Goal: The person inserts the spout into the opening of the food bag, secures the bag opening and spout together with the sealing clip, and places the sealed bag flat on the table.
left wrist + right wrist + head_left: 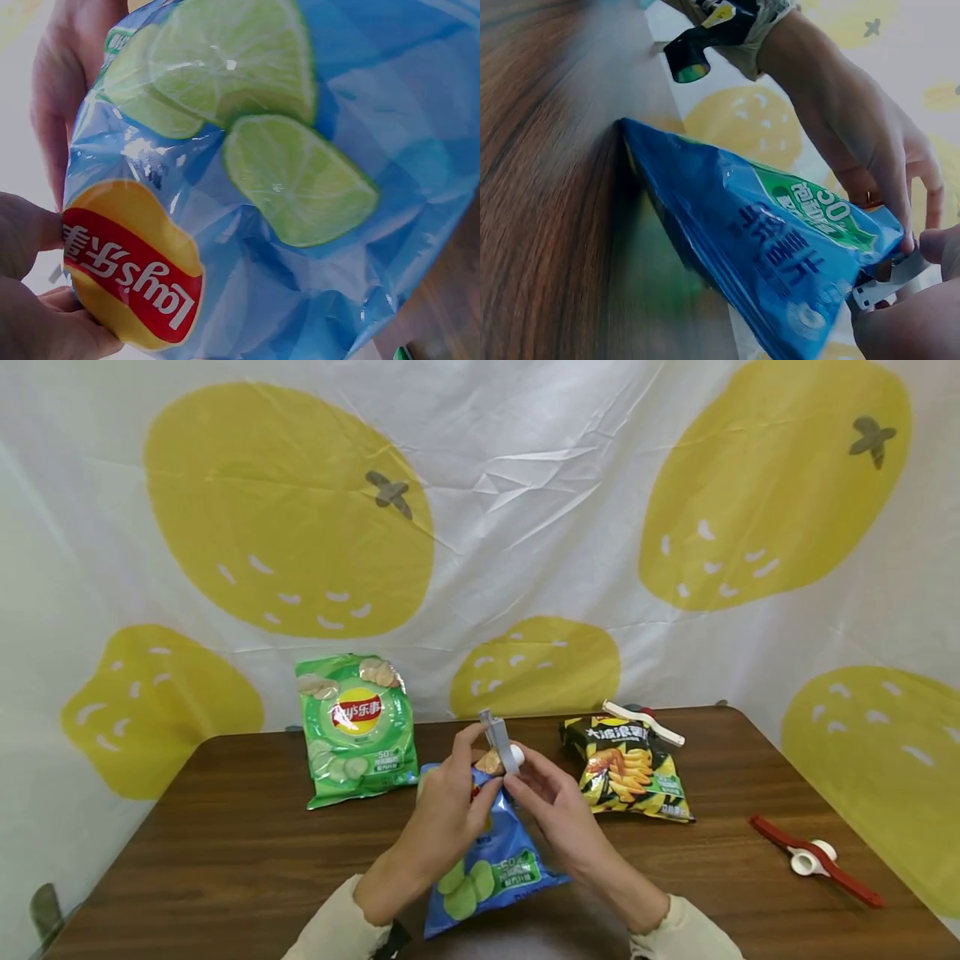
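Observation:
Both hands meet at the gathered top of a blue Lay's chip bag with lime slices on its front. My left hand pinches the top of the bag, with its index finger up against a grey bag clip. The right hand grips that clip near its white round knob. In the right wrist view the clip lies across the narrowed neck of the bag, between the fingers of both hands. Fingers hide part of the clip, and I cannot tell whether it is fastened.
A green Lay's bag stands at the back left of the wooden table. On the right lies a black and yellow chip bag with a white clip at its top. A red clip with a white knob lies farther right.

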Motion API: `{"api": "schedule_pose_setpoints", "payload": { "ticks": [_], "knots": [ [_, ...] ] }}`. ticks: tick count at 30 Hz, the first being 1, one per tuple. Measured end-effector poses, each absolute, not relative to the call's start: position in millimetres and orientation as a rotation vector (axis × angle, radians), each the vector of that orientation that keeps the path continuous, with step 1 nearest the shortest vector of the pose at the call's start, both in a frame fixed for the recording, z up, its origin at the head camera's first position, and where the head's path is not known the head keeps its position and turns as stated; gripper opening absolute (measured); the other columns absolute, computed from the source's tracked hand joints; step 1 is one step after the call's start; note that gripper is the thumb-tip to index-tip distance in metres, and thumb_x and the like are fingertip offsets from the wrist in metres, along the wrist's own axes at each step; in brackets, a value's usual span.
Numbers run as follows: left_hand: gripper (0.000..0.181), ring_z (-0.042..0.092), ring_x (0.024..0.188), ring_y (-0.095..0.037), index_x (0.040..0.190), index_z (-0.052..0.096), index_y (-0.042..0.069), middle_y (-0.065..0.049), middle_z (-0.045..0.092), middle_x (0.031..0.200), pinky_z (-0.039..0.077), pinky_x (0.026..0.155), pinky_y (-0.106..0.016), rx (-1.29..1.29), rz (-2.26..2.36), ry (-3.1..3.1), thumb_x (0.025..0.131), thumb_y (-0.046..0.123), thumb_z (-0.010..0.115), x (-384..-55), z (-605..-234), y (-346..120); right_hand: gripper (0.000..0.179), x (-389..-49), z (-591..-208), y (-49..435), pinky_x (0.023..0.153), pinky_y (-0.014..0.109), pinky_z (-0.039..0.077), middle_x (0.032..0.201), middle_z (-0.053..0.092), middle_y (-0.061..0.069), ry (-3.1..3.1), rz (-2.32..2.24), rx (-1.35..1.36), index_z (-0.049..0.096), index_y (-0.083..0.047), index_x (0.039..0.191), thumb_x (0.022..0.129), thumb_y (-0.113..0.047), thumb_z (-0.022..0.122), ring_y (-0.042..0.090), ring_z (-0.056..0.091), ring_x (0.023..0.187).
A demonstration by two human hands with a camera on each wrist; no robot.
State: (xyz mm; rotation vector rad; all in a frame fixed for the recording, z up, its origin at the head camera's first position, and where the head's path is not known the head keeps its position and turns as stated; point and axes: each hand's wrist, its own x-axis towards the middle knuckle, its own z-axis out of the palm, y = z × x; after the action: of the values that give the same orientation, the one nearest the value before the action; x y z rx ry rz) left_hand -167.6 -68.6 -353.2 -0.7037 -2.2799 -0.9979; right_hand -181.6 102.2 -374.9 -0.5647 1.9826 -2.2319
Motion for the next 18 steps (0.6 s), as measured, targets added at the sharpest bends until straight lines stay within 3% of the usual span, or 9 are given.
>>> {"api": "schedule_pose_setpoints", "payload": {
  "ticks": [4, 8, 10, 14, 18],
  "knots": [
    [0.051, 0.065, 0.074, -0.014, 0.132, 0.042, 0.004, -0.009, 0.072, 0.102, 0.050, 0.059, -0.025, -0.695, -0.978, -2.321, 0.091, 0.007, 0.071, -169.2, -352.2, -71.3, 0.052, -180.1, -376.4, 101.6, 0.109, 0.038, 0.039, 0.153, 0.041, 0.015, 2.049, -2.134, -0.658, 0.033, -0.006, 0.154, 0.106, -0.020, 0.048, 0.026, 0.042, 0.137],
    [0.044, 0.065, 0.081, -0.017, 0.128, 0.044, 0.001, -0.014, 0.068, 0.103, 0.054, 0.064, -0.029, -0.739, -0.907, -2.352, 0.092, 0.006, 0.070, -169.8, -352.3, -72.7, 0.052, -179.5, -379.1, 100.1, 0.113, 0.046, 0.032, 0.157, 0.035, 0.014, 2.179, -2.057, -0.729, 0.030, -0.005, 0.155, 0.108, -0.023, 0.044, 0.027, 0.035, 0.142],
    [0.041, 0.066, 0.088, -0.020, 0.125, 0.045, 0.002, -0.014, 0.068, 0.103, 0.055, 0.069, -0.033, -0.753, -0.863, -2.366, 0.092, 0.006, 0.070, -169.8, -352.3, -72.6, 0.051, -180.0, -380.2, 100.2, 0.111, 0.042, 0.035, 0.153, 0.041, 0.016, 2.210, -2.051, -0.741, 0.033, -0.003, 0.154, 0.107, -0.022, 0.046, 0.025, 0.041, 0.138],
    [0.034, 0.066, 0.084, -0.020, 0.117, 0.049, 0.004, -0.009, 0.066, 0.093, 0.054, 0.068, -0.035, -0.759, -0.779, -2.396, 0.092, 0.008, 0.071, -169.5, -352.4, -72.5, 0.045, -182.7, -380.0, 103.7, 0.099, 0.028, 0.046, 0.135, 0.058, 0.019, 2.148, -2.115, -0.707, 0.046, -0.002, 0.146, 0.104, -0.015, 0.053, 0.019, 0.057, 0.120],
    [0.030, 0.064, 0.083, -0.017, 0.112, 0.050, 0.004, -0.008, 0.065, 0.093, 0.053, 0.068, -0.031, -0.792, -0.791, -2.402, 0.092, 0.009, 0.072, -170.3, -352.1, -74.4, 0.043, -185.0, -377.8, 107.7, 0.091, 0.026, 0.050, 0.127, 0.063, 0.015, 2.047, -2.157, -0.639, 0.051, -0.005, 0.143, 0.102, -0.015, 0.057, 0.015, 0.062, 0.109]
  ]
}}
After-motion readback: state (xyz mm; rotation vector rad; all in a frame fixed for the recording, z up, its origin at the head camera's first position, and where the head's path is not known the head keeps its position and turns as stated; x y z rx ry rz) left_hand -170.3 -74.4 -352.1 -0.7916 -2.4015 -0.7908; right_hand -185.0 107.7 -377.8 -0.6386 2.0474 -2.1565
